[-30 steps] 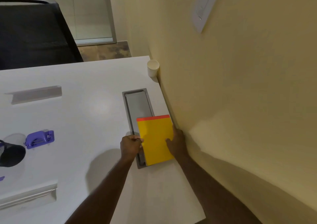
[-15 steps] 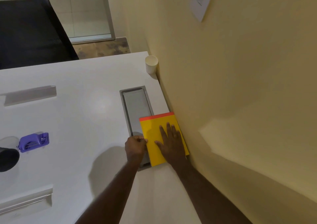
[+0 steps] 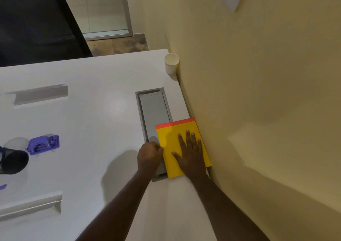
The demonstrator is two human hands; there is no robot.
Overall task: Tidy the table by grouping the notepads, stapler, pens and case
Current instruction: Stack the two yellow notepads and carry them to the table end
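A yellow notepad (image 3: 171, 139) with an orange top strip lies flat at the table's right edge, against the wall and partly over a grey cable tray (image 3: 154, 111). My right hand (image 3: 191, 154) presses flat on it, fingers straight. My left hand (image 3: 149, 156) is curled at the notepad's left edge, pinching it; the fingertips are hidden. A purple stapler (image 3: 44, 144) sits far to the left. Beside it, at the left border, lies a dark round case (image 3: 13, 160), cut off by the frame.
The white table (image 3: 96, 126) meets a yellow wall on the right. A white paper cup (image 3: 171, 63) stands in the far right corner. Two grey cable flaps (image 3: 40, 94) (image 3: 31, 206) sit on the left. A black chair (image 3: 35, 23) stands behind the table.
My right hand has moved from the notepad's right edge onto its top and now lies flat. The notepad has slid right, against the wall. My left hand has stayed at its left edge.
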